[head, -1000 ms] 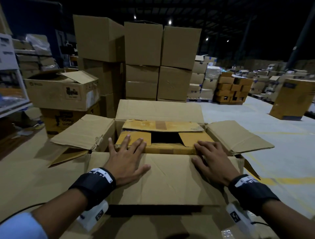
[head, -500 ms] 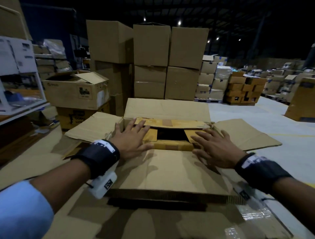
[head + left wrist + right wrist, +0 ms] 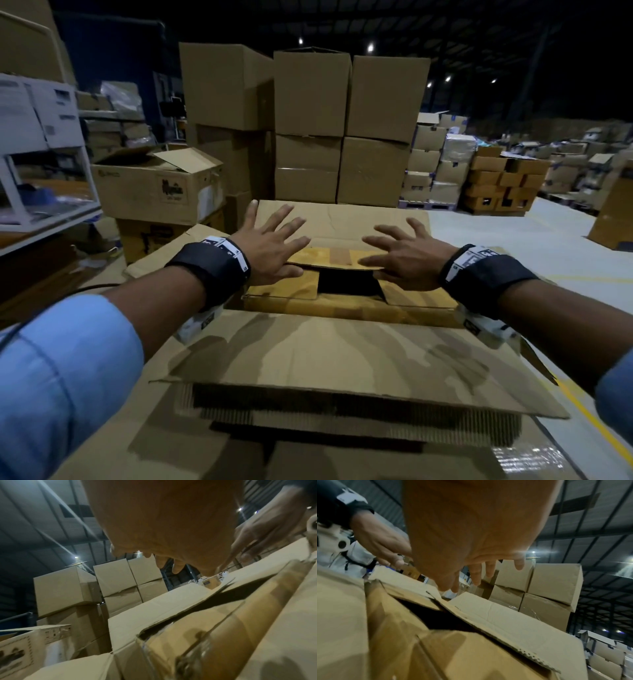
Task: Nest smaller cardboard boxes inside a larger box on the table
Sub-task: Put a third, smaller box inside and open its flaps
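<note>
A large cardboard box point(image 3: 342, 363) stands open in front of me, its near flap folded out toward me and its far flap point(image 3: 346, 219) raised. A smaller yellowish box point(image 3: 284, 287) sits inside it, its top flaps partly folded with a dark gap in the middle. My left hand point(image 3: 270, 243) hovers with fingers spread over the smaller box's left side, reaching toward the far flap. My right hand point(image 3: 400, 253) is spread over the right side, thumb near the smaller box's taped far flap point(image 3: 337, 257). Neither hand holds anything. The wrist views show both palms, left hand point(image 3: 163, 527) and right hand point(image 3: 471, 527), above the flaps.
Tall stacks of brown boxes point(image 3: 308, 120) stand just behind the large box. An open printed carton point(image 3: 157, 185) sits at the left beside a white shelf point(image 3: 44, 192). More box piles point(image 3: 503, 181) fill the right background, with grey floor point(image 3: 513, 240) between.
Both hands lifted off the near flap and moved forward over the smaller box toward the far flap. The view shifted closer and lower.
</note>
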Motion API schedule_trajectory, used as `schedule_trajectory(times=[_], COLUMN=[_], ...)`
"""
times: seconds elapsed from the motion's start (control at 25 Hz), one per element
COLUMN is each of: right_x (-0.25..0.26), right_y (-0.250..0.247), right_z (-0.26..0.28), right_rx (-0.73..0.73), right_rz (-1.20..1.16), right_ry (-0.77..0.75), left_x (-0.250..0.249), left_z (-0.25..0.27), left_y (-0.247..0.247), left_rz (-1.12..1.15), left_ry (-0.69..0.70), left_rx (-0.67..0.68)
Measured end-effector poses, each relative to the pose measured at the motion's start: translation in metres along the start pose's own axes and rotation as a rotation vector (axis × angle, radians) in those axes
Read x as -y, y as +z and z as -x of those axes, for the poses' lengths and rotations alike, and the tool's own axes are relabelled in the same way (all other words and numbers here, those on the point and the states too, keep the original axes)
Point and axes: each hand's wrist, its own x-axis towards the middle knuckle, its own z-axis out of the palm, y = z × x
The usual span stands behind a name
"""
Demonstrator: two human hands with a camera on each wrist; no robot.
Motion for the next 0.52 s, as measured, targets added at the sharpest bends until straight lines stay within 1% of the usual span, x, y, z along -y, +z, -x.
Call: schedule_trajectory(times=[0.12, 0.24, 0.28, 0.36, 0.44, 0.52], right_x=[0.001, 0.003, 0.001, -0.009, -0.022, -0.035], right_y=[0.016, 0.031, 0.034, 0.035, 0.034, 0.033], right_z=[-0.031, -0.063, -0.069, -0.079, -0.085, -0.09], right_rx=[0.095, 0.18, 0.178, 0.116, 0.041, 0.038], right_rz=[0.038, 0.068, 0.09, 0.159, 0.198, 0.202], right_ry=[-0.079, -0.085, -0.077, -0.032, 0.063, 0.159], left_x=[0.012, 0.019, 0.02, 0.02, 0.02, 0.02], left_z=[-0.015, -0.039, -0.046, -0.06, -0.073, -0.089], left_y=[0.019, 0.033, 0.036, 0.042, 0.044, 0.043], left_rz=[-0.028, -0.021, -0.008, 0.031, 0.036, 0.02], left_ry=[0.04, 0.089, 0.101, 0.128, 0.149, 0.145], left_rx=[0.034, 0.012, -0.009, -0.065, -0.115, -0.119])
